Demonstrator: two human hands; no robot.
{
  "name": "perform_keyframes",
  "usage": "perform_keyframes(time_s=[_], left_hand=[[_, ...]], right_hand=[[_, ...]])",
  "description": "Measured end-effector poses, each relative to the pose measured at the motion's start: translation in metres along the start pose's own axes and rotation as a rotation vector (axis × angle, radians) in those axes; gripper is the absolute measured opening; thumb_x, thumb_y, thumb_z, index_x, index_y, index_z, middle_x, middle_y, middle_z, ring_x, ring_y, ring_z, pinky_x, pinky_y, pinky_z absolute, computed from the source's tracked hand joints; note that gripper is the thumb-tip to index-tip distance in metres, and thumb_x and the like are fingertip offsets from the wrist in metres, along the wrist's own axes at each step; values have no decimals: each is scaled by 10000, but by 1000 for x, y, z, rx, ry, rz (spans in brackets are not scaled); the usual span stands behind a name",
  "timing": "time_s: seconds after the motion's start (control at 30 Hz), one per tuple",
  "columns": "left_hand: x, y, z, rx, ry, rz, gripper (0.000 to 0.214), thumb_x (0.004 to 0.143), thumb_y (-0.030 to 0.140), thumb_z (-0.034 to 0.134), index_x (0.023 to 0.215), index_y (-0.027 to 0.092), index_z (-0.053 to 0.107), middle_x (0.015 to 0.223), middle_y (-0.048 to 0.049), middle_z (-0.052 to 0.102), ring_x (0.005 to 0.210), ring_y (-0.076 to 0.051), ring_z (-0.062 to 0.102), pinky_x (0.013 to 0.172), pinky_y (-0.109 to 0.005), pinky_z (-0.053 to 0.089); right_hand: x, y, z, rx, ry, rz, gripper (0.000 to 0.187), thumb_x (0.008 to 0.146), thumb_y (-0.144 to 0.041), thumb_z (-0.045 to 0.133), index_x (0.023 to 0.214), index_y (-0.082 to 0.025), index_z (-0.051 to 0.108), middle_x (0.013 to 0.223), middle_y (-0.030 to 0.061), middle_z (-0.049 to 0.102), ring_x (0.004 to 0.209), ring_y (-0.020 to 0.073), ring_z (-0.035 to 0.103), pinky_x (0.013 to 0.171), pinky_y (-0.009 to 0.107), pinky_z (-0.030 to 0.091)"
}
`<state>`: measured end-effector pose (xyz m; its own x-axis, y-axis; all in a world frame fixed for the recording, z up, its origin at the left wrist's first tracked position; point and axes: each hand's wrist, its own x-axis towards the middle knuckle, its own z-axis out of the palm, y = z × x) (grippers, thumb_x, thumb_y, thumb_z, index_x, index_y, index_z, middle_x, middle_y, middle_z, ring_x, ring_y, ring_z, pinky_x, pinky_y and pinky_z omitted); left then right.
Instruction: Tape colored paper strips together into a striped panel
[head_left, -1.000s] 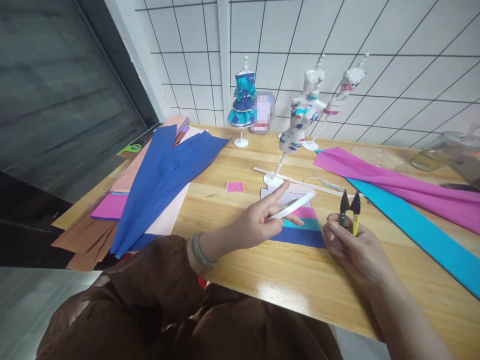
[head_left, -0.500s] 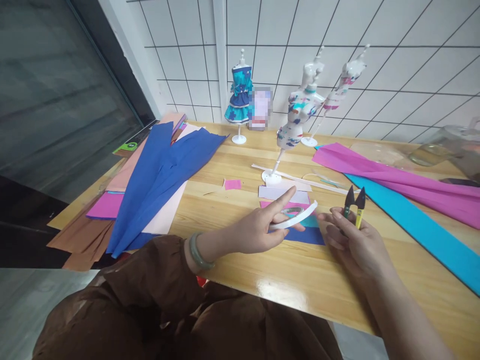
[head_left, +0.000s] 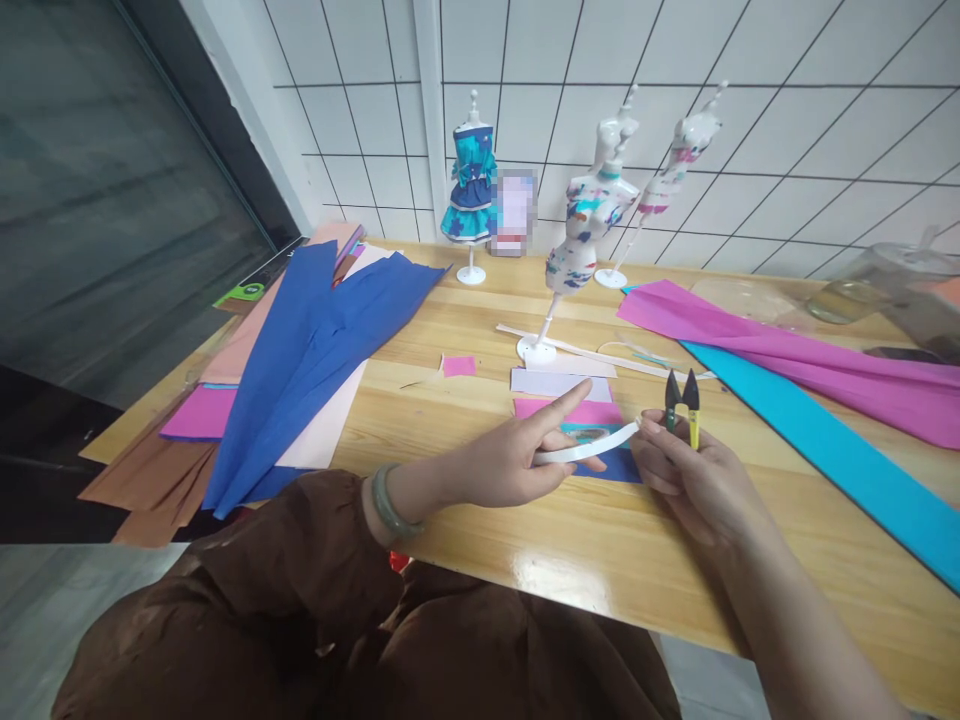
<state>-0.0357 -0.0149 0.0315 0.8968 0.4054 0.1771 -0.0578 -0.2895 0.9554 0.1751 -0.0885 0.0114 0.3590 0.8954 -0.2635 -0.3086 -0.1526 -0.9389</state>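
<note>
My left hand [head_left: 510, 458] holds a roll of white tape [head_left: 589, 447], its index finger stretched out over the table. From the roll a free end reaches to the fingertips of my right hand [head_left: 709, 490], where thumb and forefinger close on it. That same hand also grips thread snips [head_left: 693, 395] with dark blades and green and yellow handles, blades apart and pointing up. Beneath the hands lie strips of coloured paper: a blue strip [head_left: 619, 466], a pink strip [head_left: 536, 408] and a pale lilac strip [head_left: 551, 383].
Painted mini dress forms [head_left: 581, 215] stand toward the tiled wall, near one in a blue dress [head_left: 471, 180]. Blue crepe paper [head_left: 315, 350] covers other sheets at left. A magenta sheet [head_left: 750, 340] and turquoise strip [head_left: 817, 450] lie right. A small pink piece [head_left: 459, 366] sits mid-table.
My right hand has moved left and slightly up to the tape's loose end and now pinches it. My left hand keeps its hold on the roll. The view has shifted slightly.
</note>
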Motion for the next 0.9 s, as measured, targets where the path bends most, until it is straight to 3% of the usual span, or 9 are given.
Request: perform_keyframes(time_s=[0.23, 0.47, 0.6, 0.9], left_hand=[[1, -3, -2, 142, 30, 32, 784, 828, 111, 452, 1461, 185, -5, 1111, -114, 654, 996, -187, 607, 866, -343, 446], [1, -4, -3, 147, 30, 50, 761, 845, 131, 448, 1459, 155, -1, 1108, -131, 653, 992, -175, 601, 870, -322, 435], [1, -2, -3, 106, 17, 20, 777, 847, 127, 454, 1458, 174, -23, 1113, -126, 653, 834, -139, 602, 782, -284, 448], [1, -2, -3, 85, 0, 31, 786, 846, 129, 456, 1457, 175, -36, 1106, -121, 658, 681, -100, 529, 695, -251, 434]], right_hand=[[-1, -2, 0, 68, 106, -35, 373, 608, -214, 804, 894, -202, 565, 529, -78, 405, 393, 11, 261, 346, 143, 189], [-1, -2, -2, 98, 65, -3, 257, 679, -234, 758, 856, -182, 579, 524, -80, 367, 394, 2, 219, 341, 134, 171], [1, 0, -1, 77, 77, 10, 229, 701, -269, 745, 830, -175, 581, 534, -79, 340, 416, 12, 212, 337, 129, 177], [2, 3, 1, 30, 118, 23, 375, 642, -283, 785, 933, -179, 572, 616, -37, 509, 428, 23, 275, 320, 133, 226]])
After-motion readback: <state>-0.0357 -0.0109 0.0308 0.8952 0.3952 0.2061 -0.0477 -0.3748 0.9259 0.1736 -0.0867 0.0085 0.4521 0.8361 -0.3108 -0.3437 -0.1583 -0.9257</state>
